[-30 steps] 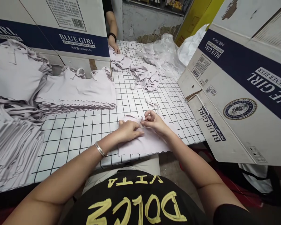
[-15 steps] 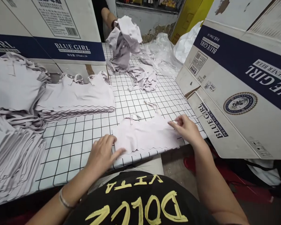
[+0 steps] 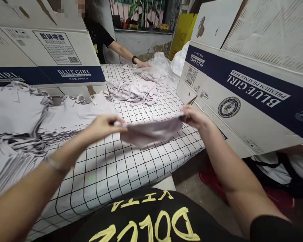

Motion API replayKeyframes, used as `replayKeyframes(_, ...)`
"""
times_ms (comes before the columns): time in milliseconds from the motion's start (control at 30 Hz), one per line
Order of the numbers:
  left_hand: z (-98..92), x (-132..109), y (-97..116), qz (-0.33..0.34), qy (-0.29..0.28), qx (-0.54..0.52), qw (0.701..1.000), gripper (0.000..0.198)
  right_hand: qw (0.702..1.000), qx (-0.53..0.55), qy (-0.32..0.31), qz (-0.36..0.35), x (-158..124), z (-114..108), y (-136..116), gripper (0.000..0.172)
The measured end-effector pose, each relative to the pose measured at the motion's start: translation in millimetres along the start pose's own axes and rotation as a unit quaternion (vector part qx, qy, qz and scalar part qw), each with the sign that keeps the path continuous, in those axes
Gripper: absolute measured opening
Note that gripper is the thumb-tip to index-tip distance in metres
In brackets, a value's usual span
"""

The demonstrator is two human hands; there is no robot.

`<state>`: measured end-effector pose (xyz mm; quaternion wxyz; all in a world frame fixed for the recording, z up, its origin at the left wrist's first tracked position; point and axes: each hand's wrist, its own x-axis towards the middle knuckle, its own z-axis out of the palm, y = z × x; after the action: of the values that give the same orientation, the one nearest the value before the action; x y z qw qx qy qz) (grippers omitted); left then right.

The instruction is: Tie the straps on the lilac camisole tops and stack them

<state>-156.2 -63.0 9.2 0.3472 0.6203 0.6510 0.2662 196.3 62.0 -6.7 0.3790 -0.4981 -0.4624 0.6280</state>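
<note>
**Pale garment (image 3: 151, 130) spans sideways between my two hands**

I have the garment near the middle of the frame, its long axis running left to right and rising slightly toward the right. My left hand (image 3: 105, 125) pinches its left end, thumb and fingers together; my right hand (image 3: 195, 116) is pinched on the right end, a little higher in the frame. The cloth sags between them as a band. A shadow lies on the checked tablecloth (image 3: 131, 171) below and left, so I judge it lifted, though blur hides whether its lower edge touches.

From my grip, the flat garment stack (image 3: 70, 116) is at the left, its long front edge also running across the frame. My left hand is the nearer one and covers part of the stack's right side in view; my right hand is well apart from it, nearer the right-hand carton (image 3: 244, 85). Beyond the held cloth, toward the upper middle, sits a crumpled heap (image 3: 135, 91), apart from both hands.
</note>
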Motion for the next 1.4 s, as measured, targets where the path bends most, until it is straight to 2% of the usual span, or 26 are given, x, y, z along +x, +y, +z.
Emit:
replayKeyframes(67, -38.8, 44, 41, 0.017, 0.051, 0.014, 0.998, 0.031, 0.999, 0.034, 0.034, -0.002, 36, 3, -54, 0.018)
replayKeyframes(100, -56.3, 65, 60, 0.048, 0.072, -0.003, 0.996, 0.031, 0.998, 0.042, 0.053, -0.003, 51, 4, -80, 0.016)
replayKeyframes(133, -71.7, 84, 78, 0.088, 0.084, -0.028, 0.992, 0.030, 0.996, 0.046, 0.072, -0.017, 64, 6, -104, 0.017)
replayKeyframes(200, -94.9, 116, 106, 0.124, 0.143, -0.059, 0.980, 0.027, 0.993, 0.035, 0.100, -0.045, 80, 9, -142, 0.020)
replayKeyframes(267, -105.8, 133, 121, 0.145, 0.185, -0.065, 0.970, 0.026, 0.991, 0.015, 0.115, -0.063, 88, 9, -161, 0.021)
replayKeyframes(333, -104.2, 132, 123, 0.146, 0.208, -0.056, 0.966, 0.025, 0.991, 0.006, 0.114, -0.067, 88, 8, -160, 0.018)
replayKeyframes(433, -81.1, 105, 104, 0.100, 0.200, 0.008, 0.975, 0.032, 0.995, 0.000, 0.091, -0.049, 78, 2, -124, 0.012)
replayKeyframes(500, -54.9, 79, 76, 0.048, 0.177, 0.074, 0.980, 0.039, 0.998, -0.014, 0.063, -0.014, 66, -1, -81, 0.010)
replayKeyframes(567, -24.5, 54, 36, -0.009, 0.170, 0.092, 0.981, 0.035, 0.998, -0.033, 0.021, 0.043, 51, -2, -30, 0.009)
replayKeyframes(633, 3.8, 34, -9, -0.049, 0.111, 0.075, 0.990, 0.032, 0.993, -0.043, -0.016, 0.105, 39, -1, 21, 0.011)
replayKeyframes(700, 24.3, 19, -47, -0.076, 0.047, 0.072, 0.993, 0.031, 0.991, -0.035, -0.019, 0.130, 30, 0, 62, 0.017)
replayKeyframes(767, 37.1, 9, -67, -0.078, -0.011, 0.104, 0.991, 0.031, 0.992, -0.021, -0.010, 0.126, 25, 2, 85, 0.021)
replayKeyframes(833, 49.5, 4, -62, -0.045, -0.001, 0.159, 0.986, 0.035, 0.994, -0.007, -0.010, 0.113, 23, 6, 89, 0.022)
replayKeyframes(900, 70.9, 8, -37, 0.020, 0.053, 0.169, 0.984, 0.051, 0.995, 0.009, -0.019, 0.099, 21, 14, 81, 0.023)
replayKeyframes(967, 104.0, 21, -7, 0.089, 0.082, 0.091, 0.988, 0.070, 0.996, 0.025, -0.036, 0.077, 18, 24, 70, 0.024)
replayKeyframes(1033, 141.7, 42, 16, 0.123, 0.072, -0.032, 0.989, 0.081, 0.997, 0.024, -0.058, 0.042, 12, 33, 63, 0.028)
replayKeyframes(1067, 158.5, 54, 22, 0.108, 0.053, -0.108, 0.987, 0.070, 0.998, 0.011, -0.062, 0.016, 9, 34, 63, 0.030)
replayKeyframes(1133, 182.2, 75, 23, 0.036, 0.021, -0.234, 0.971, 0.038, 0.996, -0.059, -0.039, -0.061, 1, 29, 69, 0.034)
replayKeyframes(1200, 190.4, 91, 13, -0.021, 0.010, -0.298, 0.954, 0.026, 0.974, -0.183, -0.007, -0.134, -9, 15, 82, 0.032)
replayKeyframes(1267, 186.5, 100, 2, -0.049, 0.012, -0.379, 0.924, 0.020, 0.932, -0.321, -0.011, -0.167, -17, 0, 98, 0.024)
replayKeyframes(1333, 176.5, 104, -5, -0.084, 0.008, -0.500, 0.862, 0.010, 0.888, -0.423, -0.034, -0.178, -24, -10, 112, 0.016)
replayKeyframes(1400, 164.8, 106, -4, -0.115, 0.009, -0.592, 0.798, 0.008, 0.853, -0.483, -0.042, -0.196, -28, -11, 120, 0.009)
